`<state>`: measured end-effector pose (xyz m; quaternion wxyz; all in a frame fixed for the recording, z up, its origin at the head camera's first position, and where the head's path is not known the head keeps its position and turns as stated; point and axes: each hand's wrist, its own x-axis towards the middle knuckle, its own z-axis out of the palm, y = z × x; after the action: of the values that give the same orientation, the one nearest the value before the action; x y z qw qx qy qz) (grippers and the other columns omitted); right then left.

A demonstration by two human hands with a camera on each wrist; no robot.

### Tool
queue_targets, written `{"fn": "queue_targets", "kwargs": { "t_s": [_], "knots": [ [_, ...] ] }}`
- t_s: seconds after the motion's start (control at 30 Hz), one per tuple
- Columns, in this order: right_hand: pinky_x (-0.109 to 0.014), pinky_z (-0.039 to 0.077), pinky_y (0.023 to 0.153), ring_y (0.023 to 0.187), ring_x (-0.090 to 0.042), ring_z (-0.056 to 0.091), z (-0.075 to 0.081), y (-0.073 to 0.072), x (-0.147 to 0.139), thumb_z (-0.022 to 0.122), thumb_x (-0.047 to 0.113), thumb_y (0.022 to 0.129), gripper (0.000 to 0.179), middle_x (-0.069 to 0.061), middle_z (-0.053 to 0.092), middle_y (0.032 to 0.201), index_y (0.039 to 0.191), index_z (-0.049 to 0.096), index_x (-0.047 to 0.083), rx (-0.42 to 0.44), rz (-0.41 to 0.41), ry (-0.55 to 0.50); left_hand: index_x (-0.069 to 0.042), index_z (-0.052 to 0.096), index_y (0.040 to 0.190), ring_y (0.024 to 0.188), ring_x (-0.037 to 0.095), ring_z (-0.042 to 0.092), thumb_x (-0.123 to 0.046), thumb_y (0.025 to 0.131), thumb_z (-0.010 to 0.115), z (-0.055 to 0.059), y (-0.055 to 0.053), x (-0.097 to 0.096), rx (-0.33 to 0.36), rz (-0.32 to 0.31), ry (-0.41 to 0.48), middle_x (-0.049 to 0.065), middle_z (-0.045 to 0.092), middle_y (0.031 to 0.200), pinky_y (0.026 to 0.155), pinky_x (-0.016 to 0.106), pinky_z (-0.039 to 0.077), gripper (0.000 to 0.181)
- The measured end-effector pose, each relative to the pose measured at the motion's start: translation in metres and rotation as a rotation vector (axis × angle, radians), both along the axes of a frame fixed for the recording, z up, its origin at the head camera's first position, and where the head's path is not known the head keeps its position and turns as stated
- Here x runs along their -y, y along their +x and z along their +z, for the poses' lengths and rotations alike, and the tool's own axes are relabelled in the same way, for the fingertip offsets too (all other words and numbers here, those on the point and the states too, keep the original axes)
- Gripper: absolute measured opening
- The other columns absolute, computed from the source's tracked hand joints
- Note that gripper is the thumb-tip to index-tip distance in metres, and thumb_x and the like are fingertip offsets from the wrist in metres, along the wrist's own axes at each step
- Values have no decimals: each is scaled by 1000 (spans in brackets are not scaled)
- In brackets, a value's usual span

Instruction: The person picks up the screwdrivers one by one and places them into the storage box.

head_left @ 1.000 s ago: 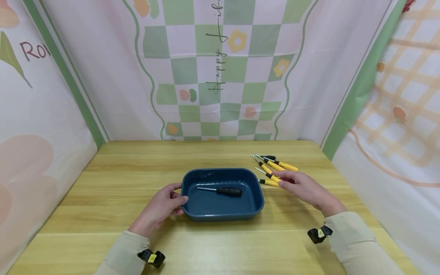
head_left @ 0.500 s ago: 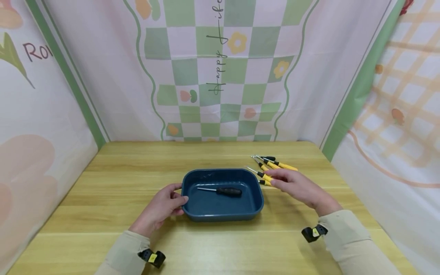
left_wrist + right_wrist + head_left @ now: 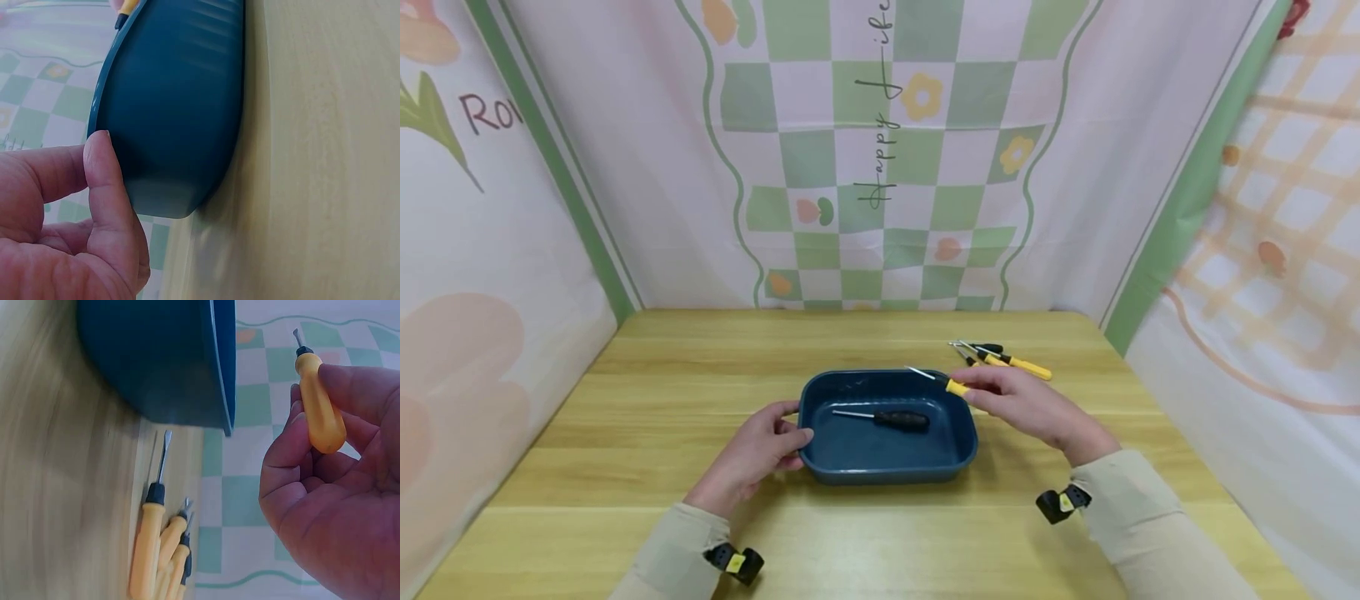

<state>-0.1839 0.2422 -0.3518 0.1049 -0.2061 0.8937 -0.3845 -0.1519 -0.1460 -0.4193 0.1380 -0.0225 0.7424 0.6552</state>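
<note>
A dark blue rectangular container (image 3: 887, 477) stands on the table, and a black-handled screwdriver (image 3: 901, 420) lies inside it. My left hand (image 3: 752, 454) grips the container's left end, thumb over the rim; the left wrist view shows the thumb (image 3: 103, 172) against the wall. Between thumb and fingers, my right hand (image 3: 1030, 410) pinches a yellow-handled screwdriver (image 3: 320, 409). Its shaft points left and overlaps the container's far right rim in the head view. In the right wrist view the yellow handle is raised off the table, beside the container wall.
Several more screwdrivers lie in a loose pile at the right rear, yellow-handled ones (image 3: 1028, 367) and a black one (image 3: 992, 347). My right hand partly hides them in the head view. Printed cloth (image 3: 880, 167) hangs behind the wooden table (image 3: 662, 375) and at both sides.
My right hand has lifted the yellow screwdriver from the pile and carried it left to the container's right rim. The left hand and container have stayed in place.
</note>
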Motion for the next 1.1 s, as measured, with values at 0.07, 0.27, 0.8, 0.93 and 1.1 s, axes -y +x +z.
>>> {"fn": "queue_targets", "kwargs": {
  "t_s": [0.07, 0.27, 0.8, 0.93, 1.1],
  "knots": [
    [-48, 55, 105, 124, -26, 62, 1, -1, 5, 58, 30, 108, 40, -9, 63, 142, 144, 62, 13, -4, 7, 8, -4, 49, 152, 75, 20, 63, -9, 101, 67, 0, 0, 0, -1, -1, 0, 15, 59, 106, 68, 26, 62, 54],
    [-37, 57, 100, 114, -22, 62, 1, -4, 21, 59, 27, 107, 39, -7, 65, 137, 143, 63, 12, 18, 36, 21, -5, 49, 152, 75, 21, 64, -10, 101, 68, 1, 0, 0, -3, 1, -11, 15, 58, 106, 69, 26, 62, 54],
    [-36, 57, 92, 100, -18, 63, -7, -11, 55, 58, 21, 108, 35, -4, 70, 125, 140, 65, 9, 27, 150, 62, -5, 49, 152, 75, 21, 63, -11, 101, 68, 1, 0, 0, 1, 1, -16, 15, 58, 106, 69, 27, 62, 54],
    [-38, 58, 95, 101, -16, 65, -9, -11, 58, 60, 22, 107, 33, -2, 71, 126, 138, 67, 13, 18, 143, 97, -5, 49, 152, 75, 21, 63, -10, 101, 68, 1, 0, 0, 0, -2, -7, 15, 58, 105, 68, 26, 62, 55],
    [-40, 57, 95, 102, -14, 64, -10, -9, 63, 60, 26, 107, 31, 1, 71, 126, 136, 69, 19, -9, 146, 136, -4, 49, 152, 74, 20, 63, -10, 101, 68, 1, 0, 1, -4, -6, 2, 15, 58, 105, 68, 26, 62, 55]
  ]
}}
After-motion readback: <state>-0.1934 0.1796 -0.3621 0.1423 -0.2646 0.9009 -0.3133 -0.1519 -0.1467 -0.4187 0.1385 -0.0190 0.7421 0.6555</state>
